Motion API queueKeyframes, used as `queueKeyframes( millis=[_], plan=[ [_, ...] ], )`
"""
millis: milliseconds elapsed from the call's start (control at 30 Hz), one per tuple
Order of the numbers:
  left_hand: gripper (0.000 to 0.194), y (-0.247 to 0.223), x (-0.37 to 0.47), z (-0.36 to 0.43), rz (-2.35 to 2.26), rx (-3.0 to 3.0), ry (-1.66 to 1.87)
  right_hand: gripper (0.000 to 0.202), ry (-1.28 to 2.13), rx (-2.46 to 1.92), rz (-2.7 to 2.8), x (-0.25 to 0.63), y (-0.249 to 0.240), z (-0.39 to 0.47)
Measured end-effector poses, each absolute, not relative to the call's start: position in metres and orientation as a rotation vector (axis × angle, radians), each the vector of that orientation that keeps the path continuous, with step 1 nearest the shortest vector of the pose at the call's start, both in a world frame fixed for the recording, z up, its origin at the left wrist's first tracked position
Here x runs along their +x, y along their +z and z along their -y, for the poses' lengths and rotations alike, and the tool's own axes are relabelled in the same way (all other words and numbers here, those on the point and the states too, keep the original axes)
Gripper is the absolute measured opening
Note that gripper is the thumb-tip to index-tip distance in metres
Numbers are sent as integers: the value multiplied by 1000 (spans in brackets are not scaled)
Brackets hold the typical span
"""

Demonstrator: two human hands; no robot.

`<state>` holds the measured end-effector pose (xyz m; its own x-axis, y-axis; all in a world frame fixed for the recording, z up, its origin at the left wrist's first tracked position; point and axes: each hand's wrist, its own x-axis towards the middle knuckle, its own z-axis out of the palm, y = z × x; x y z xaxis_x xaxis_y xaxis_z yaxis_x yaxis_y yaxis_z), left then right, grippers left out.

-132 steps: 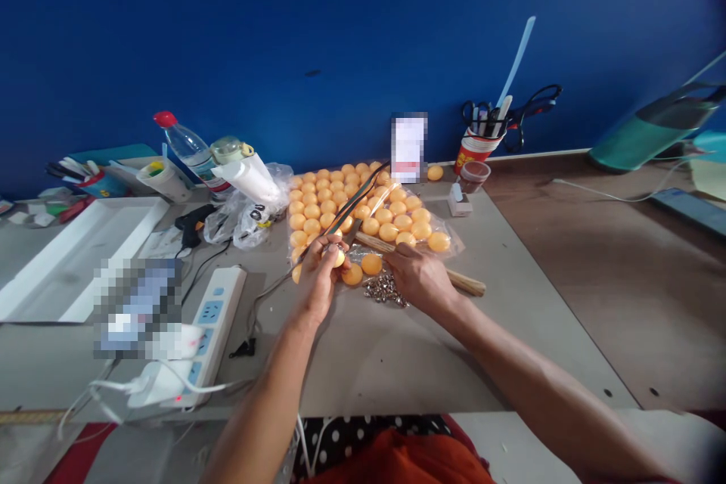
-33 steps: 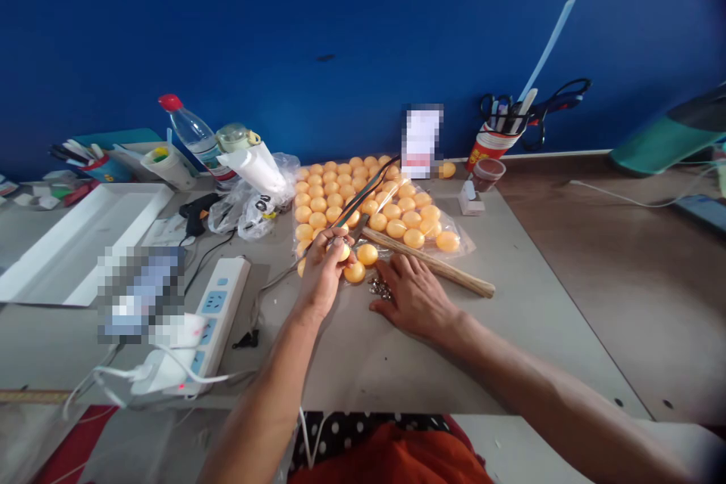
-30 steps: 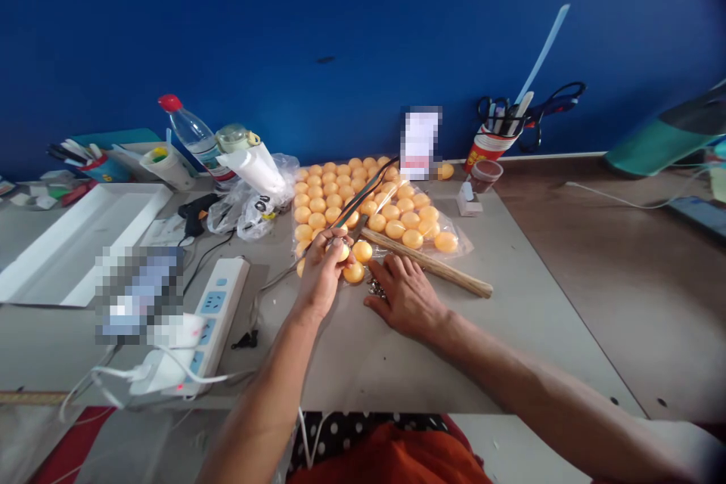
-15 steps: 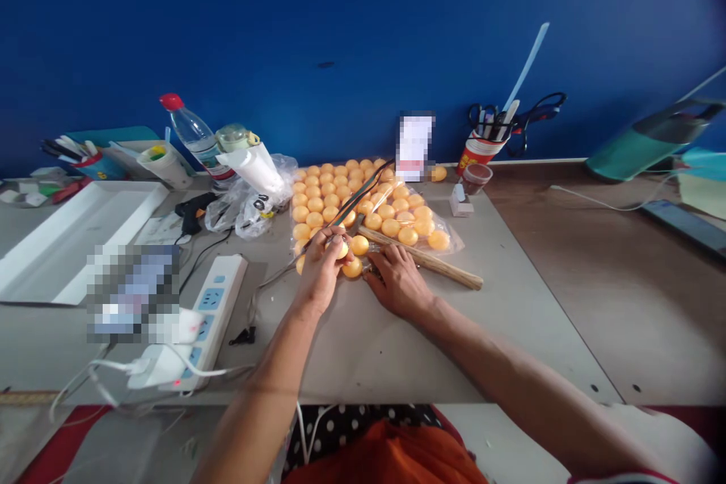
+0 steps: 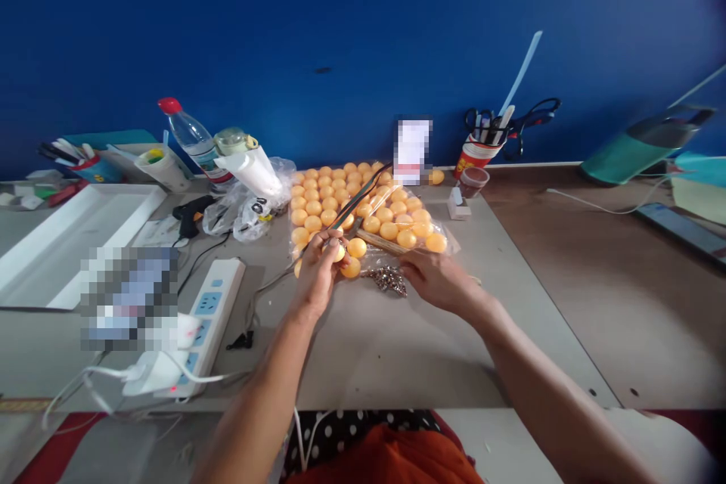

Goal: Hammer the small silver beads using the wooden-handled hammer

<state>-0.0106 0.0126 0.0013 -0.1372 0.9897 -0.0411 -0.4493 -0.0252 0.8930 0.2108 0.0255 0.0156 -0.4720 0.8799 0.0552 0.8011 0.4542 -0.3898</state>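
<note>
My left hand is closed around an orange-yellow ping-pong ball. Two loose balls of the same kind, one of them a ball touching the fingertips, lie just right of it. My right hand has its fingers around the wooden handle of a hammer; the dark hammer head points toward the left hand. Between the hands sits a small pile of shiny metal pieces, too small to name. Behind both hands is a clear plastic bag of ping-pong balls, with a long dark strip lying across it.
At left are a power strip with plugs, a phone, a white tray, a glue gun and a bottle. A cup of scissors and a small box stand back right, a green flask farther right.
My right hand has moved right from the small metal pieces onto the hammer handle, uncovering the pile. The left hand still holds its ball.
</note>
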Motion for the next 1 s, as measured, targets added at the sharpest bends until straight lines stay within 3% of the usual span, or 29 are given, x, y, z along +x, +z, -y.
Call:
queueKeyframes(
  millis=[167, 400, 667, 1000],
  plan=[
    [27, -1, -12, -13, -963, 806, 1481, 16, 317, -1793, 2590, 221, 10, -19],
    [28, 3, -10, -11, -983, 789, 1468, 25, 208, -1558, 2591, 202, -4, -19],
    [30, 5, -9, -12, -980, 761, 1473, 21, 302, -1662, 2502, 205, 20, -22],
    [28, 2, -10, -11, -968, 786, 1469, 22, 121, -1696, 2545, 201, -2, -22]
  ],
)
